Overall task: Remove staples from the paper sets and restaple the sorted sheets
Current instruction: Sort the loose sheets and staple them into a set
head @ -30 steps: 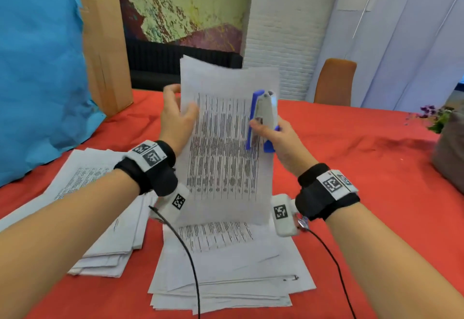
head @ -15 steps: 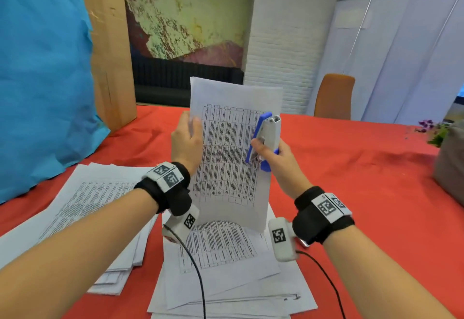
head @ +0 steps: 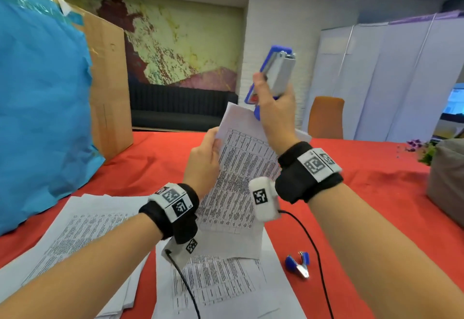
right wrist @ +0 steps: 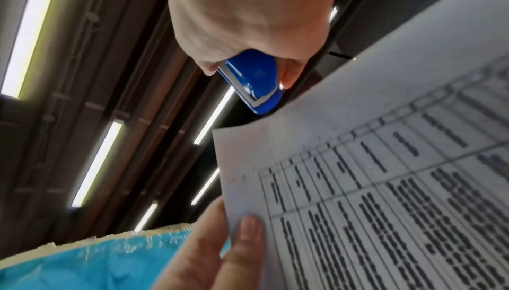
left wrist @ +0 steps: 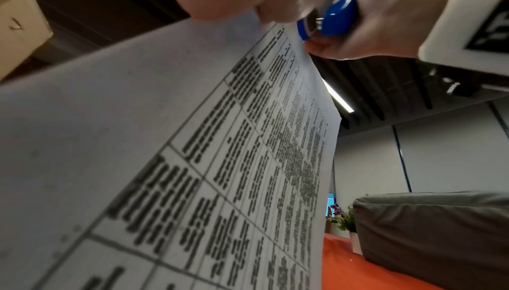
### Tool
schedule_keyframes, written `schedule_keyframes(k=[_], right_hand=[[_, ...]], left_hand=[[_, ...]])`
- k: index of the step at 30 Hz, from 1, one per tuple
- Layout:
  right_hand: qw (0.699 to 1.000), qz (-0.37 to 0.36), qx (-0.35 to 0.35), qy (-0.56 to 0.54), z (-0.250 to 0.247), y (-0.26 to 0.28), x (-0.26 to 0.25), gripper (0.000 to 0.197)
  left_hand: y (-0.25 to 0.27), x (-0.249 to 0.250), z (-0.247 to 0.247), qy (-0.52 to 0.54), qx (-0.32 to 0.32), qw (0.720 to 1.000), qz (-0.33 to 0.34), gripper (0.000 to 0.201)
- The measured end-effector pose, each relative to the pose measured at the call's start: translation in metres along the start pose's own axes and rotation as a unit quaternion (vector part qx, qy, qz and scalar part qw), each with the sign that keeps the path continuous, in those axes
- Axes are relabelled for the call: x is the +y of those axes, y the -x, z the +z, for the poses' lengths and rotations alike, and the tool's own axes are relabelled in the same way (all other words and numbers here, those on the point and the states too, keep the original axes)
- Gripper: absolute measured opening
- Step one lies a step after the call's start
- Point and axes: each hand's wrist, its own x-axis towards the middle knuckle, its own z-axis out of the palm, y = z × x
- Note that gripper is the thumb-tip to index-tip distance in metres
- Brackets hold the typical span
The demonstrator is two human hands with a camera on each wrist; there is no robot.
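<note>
Left hand (head: 203, 160) pinches limp, floppy sheets (head: 241, 183) mid-frame at their left edge, best gripped near the corner; right hand (head: 273, 110) wraps rigid stapler (head: 275, 75) above.

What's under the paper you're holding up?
Under the held sheets lies a stack of printed pages on the red tablecloth. Only its top page shows; the pages below are covered.

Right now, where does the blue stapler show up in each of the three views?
Head: stapler upper centre, raised in the right hand.
Left wrist: stapler top right, near the sheet's corner.
Right wrist: stapler centre, under the palm.
Shared landmark: the printed sheet.
</note>
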Motion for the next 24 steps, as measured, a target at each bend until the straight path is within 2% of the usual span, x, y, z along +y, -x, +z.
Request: schedule_keyframes(k=[2, 8, 11, 16, 24], right_hand=[[0.999, 0.025, -0.032, 0.035, 0.008, 0.000, 0.004, 0.027], [0.997, 0.035, -0.027, 0.062, 0.011, -0.003, 0.006, 0.015], [0.996, 0.017, -0.053, 0.066, 0.014, -0.004, 0.005, 0.025], [0.997, 0.029, -0.032, 0.067, 0.017, -0.007, 0.004, 0.025], [0.997, 0.037, -0.037, 0.053, 0.013, -0.009, 0.000, 0.040]], left_hand=[[-0.002, 0.006, 0.004, 0.016, -0.004, 1.000, 0.000, 0.022], [-0.007, 0.015, 0.008, 0.015, -0.015, 1.000, 0.010, 0.018], [-0.009, 0.016, 0.010, 0.009, -0.030, 0.999, 0.008, 0.018], [-0.009, 0.018, 0.014, -0.003, -0.039, 0.999, 0.012, 0.017], [-0.006, 0.023, 0.016, -0.030, -0.019, 0.998, 0.051, 0.018]])
